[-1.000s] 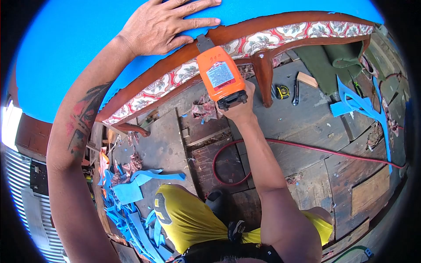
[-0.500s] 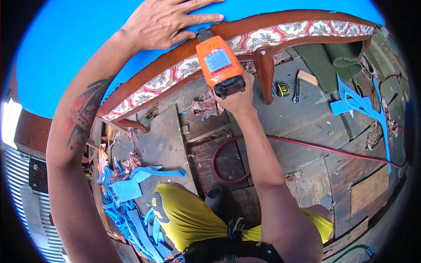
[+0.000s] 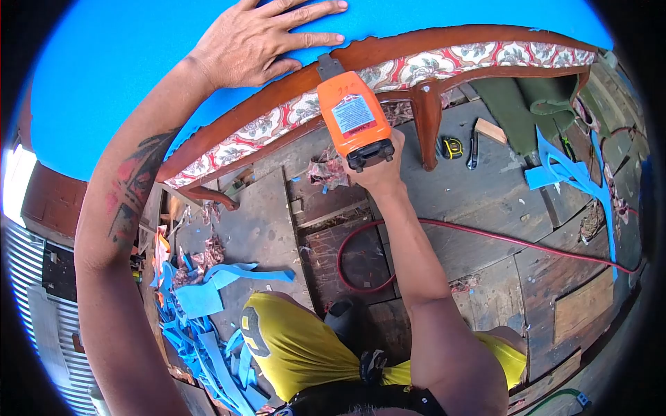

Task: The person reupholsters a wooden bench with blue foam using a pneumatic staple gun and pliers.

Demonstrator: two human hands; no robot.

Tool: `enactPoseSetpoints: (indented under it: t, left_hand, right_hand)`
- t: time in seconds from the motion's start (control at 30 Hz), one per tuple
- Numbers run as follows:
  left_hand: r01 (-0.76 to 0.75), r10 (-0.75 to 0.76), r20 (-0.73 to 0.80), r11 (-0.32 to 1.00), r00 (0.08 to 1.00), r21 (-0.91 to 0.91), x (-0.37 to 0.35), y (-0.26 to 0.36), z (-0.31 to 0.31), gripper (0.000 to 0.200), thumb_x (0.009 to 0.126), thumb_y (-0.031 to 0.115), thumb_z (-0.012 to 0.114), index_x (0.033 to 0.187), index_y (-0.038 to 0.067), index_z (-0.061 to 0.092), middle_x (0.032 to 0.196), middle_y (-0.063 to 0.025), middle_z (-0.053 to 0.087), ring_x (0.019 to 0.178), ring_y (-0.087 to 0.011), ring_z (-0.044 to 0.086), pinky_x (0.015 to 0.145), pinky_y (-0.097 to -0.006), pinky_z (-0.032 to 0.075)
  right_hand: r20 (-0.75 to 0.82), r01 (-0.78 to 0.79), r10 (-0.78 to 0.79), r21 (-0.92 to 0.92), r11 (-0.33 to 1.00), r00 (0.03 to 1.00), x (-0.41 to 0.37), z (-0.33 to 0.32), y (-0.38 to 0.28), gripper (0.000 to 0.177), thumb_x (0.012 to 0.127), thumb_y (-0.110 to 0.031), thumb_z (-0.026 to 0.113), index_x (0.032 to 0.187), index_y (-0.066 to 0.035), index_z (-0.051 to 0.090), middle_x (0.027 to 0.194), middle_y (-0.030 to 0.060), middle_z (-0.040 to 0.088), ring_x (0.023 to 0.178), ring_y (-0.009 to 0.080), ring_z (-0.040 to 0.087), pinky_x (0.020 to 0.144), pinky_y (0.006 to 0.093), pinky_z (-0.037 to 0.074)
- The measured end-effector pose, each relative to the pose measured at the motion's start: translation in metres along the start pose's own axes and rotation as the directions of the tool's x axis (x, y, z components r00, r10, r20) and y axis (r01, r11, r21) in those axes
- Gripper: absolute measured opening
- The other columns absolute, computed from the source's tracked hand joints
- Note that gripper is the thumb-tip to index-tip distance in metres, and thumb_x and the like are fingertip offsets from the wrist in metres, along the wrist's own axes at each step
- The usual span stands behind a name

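"Bright blue foam sheet (image 3: pixel 125 90), lying over the curved reddish-brown wooden frame (image 3: pixel 416 40) at the top of the view: what could go wrong there?"

"Its ragged edge could creep or bunch if the left hand (image 3: pixel 250 45) eased off; that one lies flat on it, fingers spread. A badly angled shot could scar or split the wood."

"And the thin red hose (image 3: pixel 485 236) looped on the floorboards?"

"It could catch a foot. I can't see whether it feeds the boxy orange-and-black fastening gun (image 3: pixel 354 125)."

"How is that held?"

"The right hand (image 3: pixel 378 173) wraps its grip, mostly hidden, so I can't tell where the trigger finger is. The grey metal nose (image 3: pixel 329 66) sits just beside the left thumb; a skid could injure it."

"Any writing?"

"The yellow shorts (image 3: pixel 298 347) bear a dark numeral, too folded to be sure of. On the gun, the pale rectangular label (image 3: pixel 352 113) has print too fine to read, and no brand I can make out. The dark scrawl (image 3: pixel 345 89) above looks like digits."
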State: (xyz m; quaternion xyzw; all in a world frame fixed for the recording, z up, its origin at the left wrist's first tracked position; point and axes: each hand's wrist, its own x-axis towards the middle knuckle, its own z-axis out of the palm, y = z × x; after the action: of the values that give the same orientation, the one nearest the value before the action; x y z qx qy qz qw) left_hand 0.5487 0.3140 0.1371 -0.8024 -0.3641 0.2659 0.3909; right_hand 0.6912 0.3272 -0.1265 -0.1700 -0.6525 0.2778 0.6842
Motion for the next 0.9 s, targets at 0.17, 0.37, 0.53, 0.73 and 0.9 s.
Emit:
enactPoseSetpoints:
  t: [0.17,0.37,0.53,0.73,0.9]
  left_hand:
    - [-0.004,0.004,-0.008,1.000,1.000,-0.004,0.000,0.000,0.000,0.065,0.100,0.050,0.049,0.159,0.043,0.025,0.172,0.0010,0.011,0.159,-0.0252,0.006,0.127,-0.0596,-0.001]
    - [0.000,-0.001,-0.023,1.000,1.000,-0.020,0.000,0.000,0.001,0.065,0.098,0.049,0.052,0.159,0.043,0.028,0.172,0.0014,0.011,0.159,-0.0249,0.006,0.128,-0.0592,-0.001]
    - [0.008,-0.008,-0.006,1.000,1.000,-0.018,0.000,0.001,-0.001,0.066,0.097,0.049,0.054,0.159,0.043,0.028,0.172,0.0015,0.012,0.159,-0.0243,0.005,0.128,-0.0587,0.000]
    - [0.004,-0.004,-0.017,1.000,1.000,-0.012,0.000,0.002,-0.002,0.069,0.096,0.048,0.056,0.159,0.042,0.029,0.172,0.0006,0.012,0.159,-0.0241,0.005,0.128,-0.0584,-0.001]
    - [-0.019,0.019,0.003,0.996,1.000,-0.083,-0.005,0.002,-0.007,0.071,0.094,0.050,0.058,0.159,0.040,0.029,0.172,-0.0006,0.012,0.159,-0.0259,0.005,0.128,-0.0590,-0.001]
  right_hand:
    - [-0.005,-0.001,0.001,0.038,0.999,1.000,0.003,0.002,0.000,0.032,0.066,-0.021,0.084,0.094,-0.012,0.071,0.091,0.0067,0.074,0.083,0.0303,0.069,0.078,0.0451,0.050]
    - [0.045,-0.046,0.045,0.032,0.998,0.998,0.000,0.001,0.002,0.036,0.067,-0.024,0.085,0.098,-0.012,0.070,0.094,0.0061,0.073,0.087,0.0304,0.067,0.083,0.0467,0.048]
    - [0.002,0.010,-0.010,0.012,1.000,1.000,0.003,0.003,0.001,0.037,0.067,-0.024,0.085,0.098,-0.010,0.070,0.091,0.0076,0.073,0.085,0.0310,0.068,0.080,0.0464,0.049]
    - [-0.004,-0.024,0.024,0.038,0.999,1.000,0.014,0.008,0.000,0.032,0.067,-0.018,0.082,0.094,-0.008,0.070,0.085,0.0097,0.072,0.078,0.0328,0.071,0.074,0.0435,0.056]
    - [0.010,0.011,-0.012,0.048,0.999,1.000,0.001,0.006,-0.009,0.026,0.066,-0.015,0.080,0.089,-0.008,0.070,0.082,0.0081,0.073,0.075,0.0324,0.071,0.070,0.0412,0.058]
